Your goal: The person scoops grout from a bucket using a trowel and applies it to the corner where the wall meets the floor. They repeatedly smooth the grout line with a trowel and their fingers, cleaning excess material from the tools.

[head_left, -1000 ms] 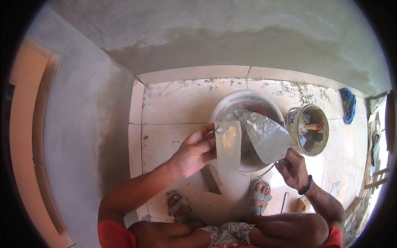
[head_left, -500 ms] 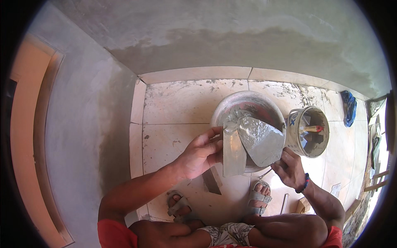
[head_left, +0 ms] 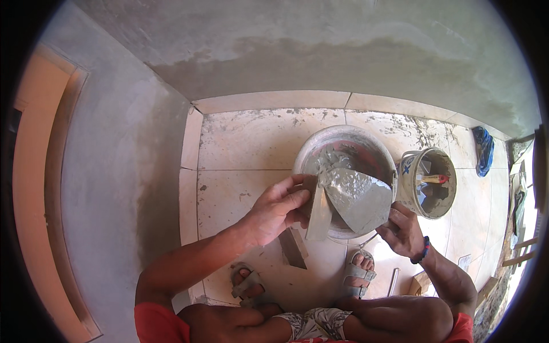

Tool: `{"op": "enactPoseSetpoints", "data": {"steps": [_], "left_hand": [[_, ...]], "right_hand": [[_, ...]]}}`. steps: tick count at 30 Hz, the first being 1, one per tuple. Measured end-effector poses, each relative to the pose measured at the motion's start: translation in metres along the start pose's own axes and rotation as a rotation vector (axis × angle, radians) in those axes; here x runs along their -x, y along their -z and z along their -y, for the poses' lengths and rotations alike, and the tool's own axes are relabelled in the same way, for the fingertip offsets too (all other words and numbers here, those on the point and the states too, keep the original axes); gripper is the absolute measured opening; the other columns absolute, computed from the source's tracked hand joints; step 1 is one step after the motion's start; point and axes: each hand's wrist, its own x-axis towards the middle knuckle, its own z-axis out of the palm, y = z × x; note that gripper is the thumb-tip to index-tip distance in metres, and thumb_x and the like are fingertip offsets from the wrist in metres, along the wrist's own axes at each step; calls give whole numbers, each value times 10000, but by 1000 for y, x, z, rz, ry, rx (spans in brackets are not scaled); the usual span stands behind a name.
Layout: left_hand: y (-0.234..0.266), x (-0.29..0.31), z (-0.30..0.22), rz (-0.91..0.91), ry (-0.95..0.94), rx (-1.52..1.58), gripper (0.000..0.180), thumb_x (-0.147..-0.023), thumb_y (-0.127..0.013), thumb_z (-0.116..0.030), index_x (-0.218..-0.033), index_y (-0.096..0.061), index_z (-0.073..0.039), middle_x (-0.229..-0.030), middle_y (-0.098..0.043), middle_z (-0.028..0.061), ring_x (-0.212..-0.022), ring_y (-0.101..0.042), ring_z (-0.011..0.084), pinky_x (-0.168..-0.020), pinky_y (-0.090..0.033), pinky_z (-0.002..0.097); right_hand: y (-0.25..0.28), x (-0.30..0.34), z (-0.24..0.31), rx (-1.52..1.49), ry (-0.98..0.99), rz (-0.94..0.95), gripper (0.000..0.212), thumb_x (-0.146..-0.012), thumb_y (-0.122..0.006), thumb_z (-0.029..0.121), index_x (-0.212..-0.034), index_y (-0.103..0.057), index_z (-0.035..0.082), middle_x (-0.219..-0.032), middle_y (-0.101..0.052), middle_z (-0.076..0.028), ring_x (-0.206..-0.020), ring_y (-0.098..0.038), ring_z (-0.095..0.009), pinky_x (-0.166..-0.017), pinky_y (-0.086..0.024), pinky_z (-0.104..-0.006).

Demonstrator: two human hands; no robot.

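A person crouching over a tiled floor (head_left: 246,143) brings two flat tools together above a basin (head_left: 345,130) of wet grey mortar (head_left: 334,158). In the left hand (head_left: 280,208), fingers and thumb close on the side of a narrow flat plate (head_left: 319,220), which has swung to the right over the past second and now turns partly edge-on, its broad face less exposed. The right hand (head_left: 403,231) curls tightly at the near right corner of a trowel (head_left: 366,203), whose handle is hidden by the fingers; its wide blade lies tilted over the basin, smeared with mortar along its upper part. Where a gap showed between the tools a second ago, the plate's upper end now meets the trowel's far left corner, with mortar gathered at the join. The contact suggests that mortar is being scraped or passed from one blade to the other, though which way it travels cannot be told. To the right, just beside the basin, stands a pail (head_left: 407,190) with a red-handled brush (head_left: 436,179) inside, apart from both hands.
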Motion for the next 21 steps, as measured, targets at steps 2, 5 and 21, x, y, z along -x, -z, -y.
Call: {"op": "enactPoseSetpoints", "data": {"steps": [2, 5, 21], "left_hand": [[-3, 1, -3, -7, -46, -55, 384, -978, -531, -141, -1325, -418, -23, -1080, -591, 66, -824, -612, 137, -652, -517, 283], [-11, 3, -10, -88, -143, -208, 396, -950, -563, -122, -1302, -425, -5, -1050, -587, 69, -817, -597, 122, -632, -503, 262], [-25, 7, -29, -428, -576, -952, 463, -844, -644, 11, -1240, -405, 35, -1087, -520, 113, -778, -536, 81, -611, -468, 230]], "right_hand": [[-6, 3, -1, -27, -30, -15, 351, -769, -683, 54, -1112, -619, 15, -878, -589, -174, -732, -625, -350, -653, -506, -412], [-15, 5, -1, -106, -74, -62, 324, -786, -661, 80, -1099, -635, 0, -874, -588, -167, -727, -604, -310, -638, -478, -378], [-19, 5, 13, -152, -163, -14, 343, -788, -686, 117, -1112, -635, 18, -802, -560, -172, -674, -575, -337, -616, -453, -392]]}}
